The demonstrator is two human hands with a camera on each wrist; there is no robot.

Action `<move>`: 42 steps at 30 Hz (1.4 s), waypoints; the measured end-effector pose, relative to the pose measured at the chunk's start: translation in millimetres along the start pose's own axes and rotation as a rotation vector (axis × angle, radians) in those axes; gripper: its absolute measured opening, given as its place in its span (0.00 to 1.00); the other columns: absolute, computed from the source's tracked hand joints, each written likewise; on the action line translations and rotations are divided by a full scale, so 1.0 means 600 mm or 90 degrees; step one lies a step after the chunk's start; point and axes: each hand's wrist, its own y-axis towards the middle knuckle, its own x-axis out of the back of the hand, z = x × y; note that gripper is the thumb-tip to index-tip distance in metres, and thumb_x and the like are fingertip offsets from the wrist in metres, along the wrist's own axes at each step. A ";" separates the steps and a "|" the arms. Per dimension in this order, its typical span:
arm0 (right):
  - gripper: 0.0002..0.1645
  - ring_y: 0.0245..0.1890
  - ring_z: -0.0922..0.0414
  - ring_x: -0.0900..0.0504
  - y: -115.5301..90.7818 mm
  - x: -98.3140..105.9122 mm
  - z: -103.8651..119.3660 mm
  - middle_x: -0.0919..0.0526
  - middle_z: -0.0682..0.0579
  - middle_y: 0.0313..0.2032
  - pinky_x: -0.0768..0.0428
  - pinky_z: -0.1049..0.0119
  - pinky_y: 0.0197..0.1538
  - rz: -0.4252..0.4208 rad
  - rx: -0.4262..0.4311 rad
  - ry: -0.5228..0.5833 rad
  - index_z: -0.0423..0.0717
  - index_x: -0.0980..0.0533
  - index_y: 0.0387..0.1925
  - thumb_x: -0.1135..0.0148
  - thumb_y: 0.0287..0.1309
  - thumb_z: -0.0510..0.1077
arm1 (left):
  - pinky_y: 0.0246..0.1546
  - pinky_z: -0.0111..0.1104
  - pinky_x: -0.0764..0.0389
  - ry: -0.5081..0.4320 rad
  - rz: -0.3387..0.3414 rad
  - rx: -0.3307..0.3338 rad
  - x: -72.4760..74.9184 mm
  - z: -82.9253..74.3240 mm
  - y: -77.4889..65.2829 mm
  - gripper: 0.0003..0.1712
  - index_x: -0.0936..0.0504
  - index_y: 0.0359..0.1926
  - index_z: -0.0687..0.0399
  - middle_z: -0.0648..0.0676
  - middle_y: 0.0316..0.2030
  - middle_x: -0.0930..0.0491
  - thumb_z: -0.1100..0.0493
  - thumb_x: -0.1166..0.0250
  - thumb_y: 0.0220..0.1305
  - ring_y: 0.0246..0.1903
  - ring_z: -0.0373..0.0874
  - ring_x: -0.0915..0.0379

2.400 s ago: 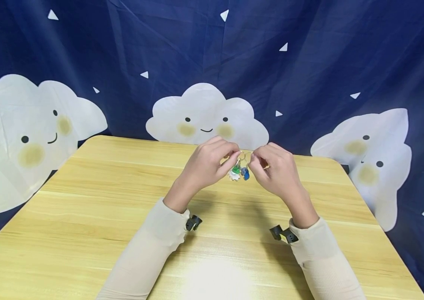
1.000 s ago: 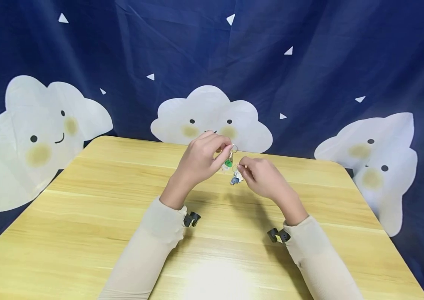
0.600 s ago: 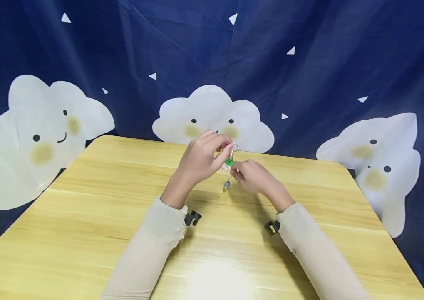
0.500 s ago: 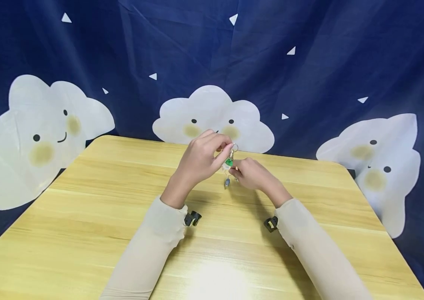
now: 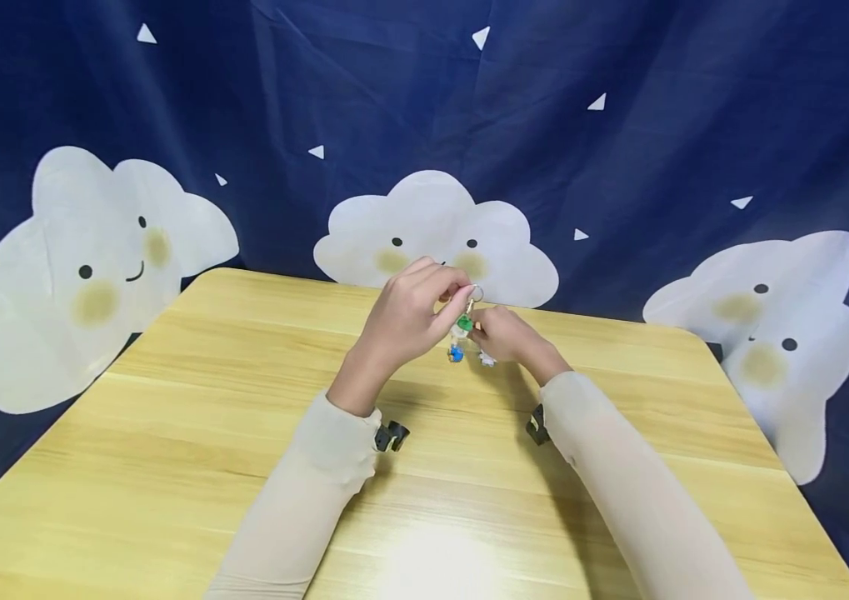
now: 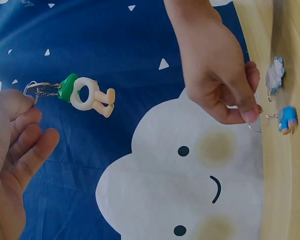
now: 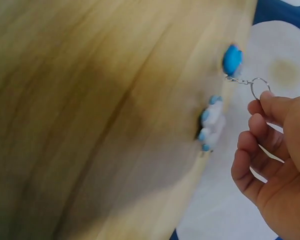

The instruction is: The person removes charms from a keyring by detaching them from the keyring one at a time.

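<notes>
My left hand (image 5: 409, 317) pinches, between thumb and forefinger, the metal ring of a keychain with a small figure (image 6: 68, 87) in a green hat and white swim ring. Its other fingers are loosely bent in the left wrist view. My right hand (image 5: 510, 333) pinches a thin split ring (image 7: 252, 92). From it, on a short chain, hangs a blue charm (image 7: 233, 61). A white charm with blue knobs (image 7: 214, 121) hangs close by, below the right fingers. In the head view both hands are close together above the table, with the green-hatted figure between them.
A light wooden table (image 5: 244, 400) lies beneath both hands, its far edge just behind them. Behind it hangs a dark blue curtain (image 5: 394, 92) with smiling white clouds (image 5: 431, 208). Black wrist cameras (image 5: 392, 436) sit at both cuffs.
Both hands first held the rings together. The right hand then drew apart with the blue and white charms and shifted left and slightly up, under the left hand's keychain. The left hand stayed nearly still.
</notes>
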 end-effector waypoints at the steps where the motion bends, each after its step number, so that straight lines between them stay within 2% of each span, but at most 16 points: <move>1: 0.11 0.18 0.60 0.36 0.003 -0.002 -0.004 0.32 0.55 0.19 0.35 0.65 0.26 0.001 0.000 -0.003 0.46 0.28 0.26 0.41 0.67 0.36 | 0.32 0.31 0.24 0.000 0.001 0.000 0.000 0.000 0.000 0.03 0.16 0.35 0.61 0.52 0.28 0.17 0.66 0.35 0.68 0.30 0.44 0.27; 4: 0.12 0.19 0.60 0.35 0.011 -0.007 -0.015 0.32 0.56 0.19 0.35 0.65 0.27 0.004 -0.001 -0.009 0.47 0.27 0.26 0.39 0.66 0.36 | 0.32 0.30 0.24 0.000 0.003 0.003 0.000 0.000 0.000 0.04 0.16 0.35 0.61 0.52 0.28 0.17 0.66 0.35 0.68 0.29 0.44 0.27; 8: 0.18 0.20 0.59 0.38 0.021 -0.007 -0.027 0.36 0.56 0.18 0.36 0.65 0.29 0.007 -0.003 -0.009 0.48 0.32 0.20 0.41 0.64 0.34 | 0.32 0.30 0.24 0.003 0.002 0.004 0.000 0.001 0.000 0.03 0.16 0.35 0.61 0.52 0.28 0.17 0.66 0.36 0.68 0.30 0.44 0.27; 14: 0.24 0.20 0.60 0.40 0.035 -0.005 -0.032 0.41 0.57 0.16 0.37 0.65 0.29 0.045 -0.034 -0.014 0.50 0.38 0.15 0.43 0.64 0.34 | 0.32 0.30 0.24 0.009 0.005 0.005 0.000 0.003 -0.001 0.04 0.16 0.35 0.60 0.52 0.29 0.17 0.67 0.36 0.67 0.30 0.43 0.27; 24: 0.21 0.21 0.59 0.36 0.046 -0.015 -0.037 0.35 0.57 0.17 0.34 0.65 0.32 0.061 -0.063 -0.002 0.49 0.32 0.16 0.40 0.64 0.35 | 0.31 0.30 0.24 0.016 0.010 0.018 0.002 0.006 -0.004 0.04 0.16 0.35 0.60 0.51 0.29 0.17 0.66 0.36 0.68 0.30 0.43 0.27; 28: 0.19 0.21 0.58 0.34 0.046 -0.016 -0.035 0.32 0.57 0.17 0.32 0.64 0.32 0.046 -0.071 -0.011 0.48 0.29 0.17 0.40 0.65 0.36 | 0.32 0.31 0.24 0.017 0.011 0.019 0.002 0.008 -0.004 0.04 0.16 0.35 0.60 0.51 0.29 0.17 0.66 0.36 0.68 0.30 0.43 0.26; 33: 0.19 0.21 0.58 0.33 0.041 -0.008 -0.030 0.32 0.56 0.17 0.32 0.63 0.32 0.033 -0.063 -0.024 0.49 0.30 0.17 0.42 0.66 0.37 | 0.31 0.31 0.25 0.017 0.017 0.020 0.001 0.008 -0.005 0.04 0.16 0.35 0.60 0.51 0.29 0.17 0.66 0.36 0.68 0.30 0.44 0.27; 42: 0.11 0.25 0.56 0.24 0.013 0.044 0.010 0.21 0.54 0.25 0.23 0.59 0.35 -0.044 0.017 -0.046 0.44 0.19 0.30 0.39 0.70 0.41 | 0.31 0.31 0.23 0.015 0.035 0.028 0.002 0.012 -0.005 0.04 0.16 0.36 0.60 0.52 0.30 0.15 0.66 0.36 0.68 0.31 0.44 0.25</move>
